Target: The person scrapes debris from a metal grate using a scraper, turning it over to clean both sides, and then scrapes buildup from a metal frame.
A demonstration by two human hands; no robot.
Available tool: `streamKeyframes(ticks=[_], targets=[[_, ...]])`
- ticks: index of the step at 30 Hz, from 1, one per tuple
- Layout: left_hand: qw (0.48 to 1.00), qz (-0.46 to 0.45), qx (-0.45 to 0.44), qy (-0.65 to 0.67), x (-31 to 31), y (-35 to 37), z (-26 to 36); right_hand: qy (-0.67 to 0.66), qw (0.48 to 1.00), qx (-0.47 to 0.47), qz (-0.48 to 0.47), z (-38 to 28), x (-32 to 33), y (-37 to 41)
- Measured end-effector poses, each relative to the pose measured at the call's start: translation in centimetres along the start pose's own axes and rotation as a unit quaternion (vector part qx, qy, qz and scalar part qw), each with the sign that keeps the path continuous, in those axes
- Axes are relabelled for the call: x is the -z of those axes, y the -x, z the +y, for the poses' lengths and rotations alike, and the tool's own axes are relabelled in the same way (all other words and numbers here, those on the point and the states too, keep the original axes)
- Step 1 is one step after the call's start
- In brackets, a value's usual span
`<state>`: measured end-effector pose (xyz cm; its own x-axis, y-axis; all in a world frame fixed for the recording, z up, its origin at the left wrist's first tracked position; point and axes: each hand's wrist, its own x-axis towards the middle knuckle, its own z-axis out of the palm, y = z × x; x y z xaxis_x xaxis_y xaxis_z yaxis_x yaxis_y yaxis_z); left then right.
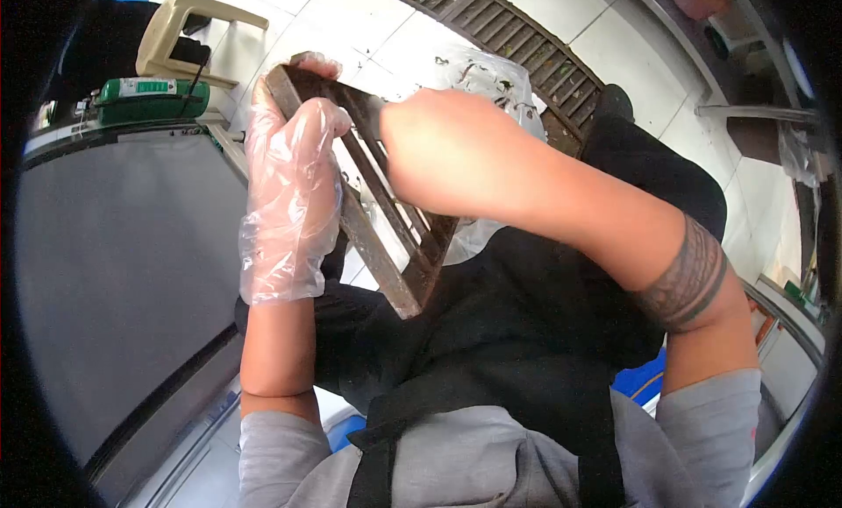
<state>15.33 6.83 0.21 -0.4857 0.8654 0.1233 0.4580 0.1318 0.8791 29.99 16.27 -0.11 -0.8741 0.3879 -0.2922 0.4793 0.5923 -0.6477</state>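
Observation:
My left hand, in a clear plastic glove, is closed around the upper left side of a drain grate. The grate is dark brown, slatted and dirty, and it is held tilted above my lap. My bare right hand is a fist over the grate's right side. A small greyish edge shows by its knuckles, but what the fist holds is hidden. Behind the right hand lies a clear plastic bag with dark bits of debris on it.
A long slatted floor grate crosses the white tiles ahead. To the left stand a large grey-topped unit, a green cylinder and a beige plastic stool. A metal-framed unit is at the right.

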Motion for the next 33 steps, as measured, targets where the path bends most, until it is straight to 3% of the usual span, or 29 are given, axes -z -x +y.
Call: streamKeyframes(ticks=[4,6,8,10,11,12,14,23,29,33], targets=[[1.0,-0.007,-0.017,0.016,0.6,-0.6,-1.1,0.031,0.999,0.024,0.002,0.3,-0.3,1.1],[0.993,0.023,0.084,0.075,0.2,-0.3,-0.1,0.028,0.998,0.031,0.047,0.7,-1.3,1.1],[0.992,0.009,0.08,0.1,-0.3,0.0,0.2,-0.011,0.999,0.008,0.033,1.4,-0.8,-0.5],[0.998,0.004,0.058,0.035,0.2,-0.2,0.3,-0.001,0.999,0.035,0.031,2.5,-0.3,-1.4],[1.0,-0.007,-0.011,-0.013,0.4,-0.1,-0.6,0.001,0.998,0.046,0.045,3.5,-1.3,-1.9],[1.0,-0.006,-0.014,-0.012,0.5,-0.2,-0.5,0.006,0.997,0.058,0.058,3.6,-1.5,-2.1],[0.991,-0.003,0.089,0.104,0.7,-0.4,-0.4,0.01,0.996,0.065,0.065,4.4,-2.0,-1.7],[0.99,0.009,0.084,0.115,0.7,-0.3,-0.4,-0.062,0.987,0.046,0.14,5.2,-3.1,-3.5],[0.989,0.009,0.094,0.116,0.6,0.0,-0.4,-0.04,0.995,-0.005,0.093,2.3,-2.0,0.0],[0.988,0.004,0.081,0.13,0.5,-0.1,-0.7,-0.03,0.992,0.013,0.12,1.9,-3.1,-0.4]])
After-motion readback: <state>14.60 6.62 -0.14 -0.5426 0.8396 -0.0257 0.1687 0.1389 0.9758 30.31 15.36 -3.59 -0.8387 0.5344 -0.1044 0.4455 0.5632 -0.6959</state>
